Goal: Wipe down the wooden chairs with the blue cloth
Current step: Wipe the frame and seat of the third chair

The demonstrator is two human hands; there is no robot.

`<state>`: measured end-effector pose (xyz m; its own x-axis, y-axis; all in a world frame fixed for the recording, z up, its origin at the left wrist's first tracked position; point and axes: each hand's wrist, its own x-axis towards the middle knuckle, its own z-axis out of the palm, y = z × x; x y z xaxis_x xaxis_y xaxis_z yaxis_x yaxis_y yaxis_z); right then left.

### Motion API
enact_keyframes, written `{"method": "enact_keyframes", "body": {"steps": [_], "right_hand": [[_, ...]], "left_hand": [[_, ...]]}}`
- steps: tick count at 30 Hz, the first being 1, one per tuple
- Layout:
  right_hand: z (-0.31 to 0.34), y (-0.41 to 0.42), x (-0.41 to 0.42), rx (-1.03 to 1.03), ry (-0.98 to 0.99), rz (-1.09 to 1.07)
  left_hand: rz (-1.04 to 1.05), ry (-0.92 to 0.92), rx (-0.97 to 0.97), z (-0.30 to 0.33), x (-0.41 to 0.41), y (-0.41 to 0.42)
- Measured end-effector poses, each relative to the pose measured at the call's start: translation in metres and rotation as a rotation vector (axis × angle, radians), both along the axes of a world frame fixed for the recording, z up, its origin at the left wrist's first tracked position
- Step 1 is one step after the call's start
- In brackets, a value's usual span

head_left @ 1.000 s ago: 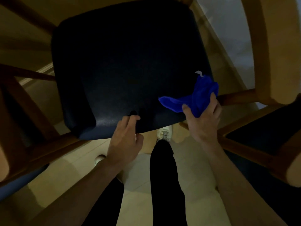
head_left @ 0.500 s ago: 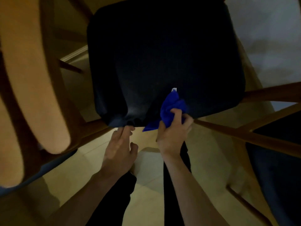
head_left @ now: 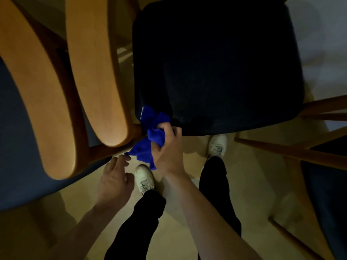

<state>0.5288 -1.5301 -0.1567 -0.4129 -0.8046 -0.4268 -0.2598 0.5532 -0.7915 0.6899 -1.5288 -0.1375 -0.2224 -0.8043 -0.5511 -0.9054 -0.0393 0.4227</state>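
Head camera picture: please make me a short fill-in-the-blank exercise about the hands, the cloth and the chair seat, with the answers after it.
1. The blue cloth is bunched in the ____ hand.
2. The left hand holds ____ and hangs with spread fingers.
3. The cloth touches the near-left corner of the ____ chair seat.
4. The white shoes stand on the ____.

Missing words: right; nothing; dark; floor

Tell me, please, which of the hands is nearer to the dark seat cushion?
Right. The right hand grips the blue cloth against the dark seat cushion at its near corner; the left hand hangs open below, apart from it.
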Motion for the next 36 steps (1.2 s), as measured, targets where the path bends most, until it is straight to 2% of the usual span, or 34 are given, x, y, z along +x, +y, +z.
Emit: {"method": "enact_keyframes", "body": {"steps": [6, 12, 15, 18, 25, 32, 36], "right_hand": [[0.016, 0.016, -0.098, 0.019, 0.096, -0.182], [0.031, 0.043, -0.244, 0.139, 0.384, -0.305], [0.030, 0.053, -0.305, 0.253, 0.550, -0.279], [0.020, 0.061, -0.328, 0.391, 0.651, -0.091], [0.008, 0.056, -0.302, 0.360, 0.553, -0.149], [0.005, 0.030, -0.153, 0.249, 0.461, 0.024], [0.000, 0.008, -0.082, 0.198, 0.377, 0.047]], "left_hand": [[-0.116, 0.098, -0.089, 0.002, -0.076, -0.002], [-0.241, 0.156, -0.106, 0.000, -0.177, -0.012], [-0.271, 0.205, -0.132, 0.003, -0.224, -0.021], [-0.270, 0.239, -0.144, 0.005, -0.255, -0.027], [-0.264, 0.239, -0.085, -0.007, -0.241, -0.024], [-0.293, 0.100, -0.095, -0.011, -0.134, -0.009], [-0.197, 0.015, -0.077, -0.007, -0.076, -0.010]]}}
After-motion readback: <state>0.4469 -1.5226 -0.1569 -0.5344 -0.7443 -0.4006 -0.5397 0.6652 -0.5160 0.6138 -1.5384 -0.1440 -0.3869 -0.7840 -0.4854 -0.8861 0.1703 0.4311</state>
